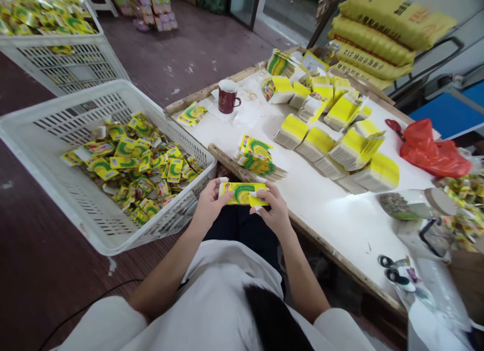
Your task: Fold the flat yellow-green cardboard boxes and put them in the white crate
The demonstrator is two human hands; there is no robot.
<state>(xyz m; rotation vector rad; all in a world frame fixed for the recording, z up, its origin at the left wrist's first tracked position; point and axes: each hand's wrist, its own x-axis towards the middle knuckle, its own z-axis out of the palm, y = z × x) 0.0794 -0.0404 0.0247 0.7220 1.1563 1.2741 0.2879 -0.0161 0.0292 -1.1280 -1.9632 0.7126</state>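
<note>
packet (pixel 240 193), between left grip (pixel 210 199) and right grip (pixel 276 209)

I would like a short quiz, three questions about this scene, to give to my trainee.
1. What do the left hand and right hand hold together? (a) a red bag (b) a yellow-and-green packet (c) a jar
2. True or false: the maroon mug stands upright on the table.
3. Fill in: many small packets lie inside the nearer white ____.

Key: 1 b; 2 true; 3 crate.
</note>
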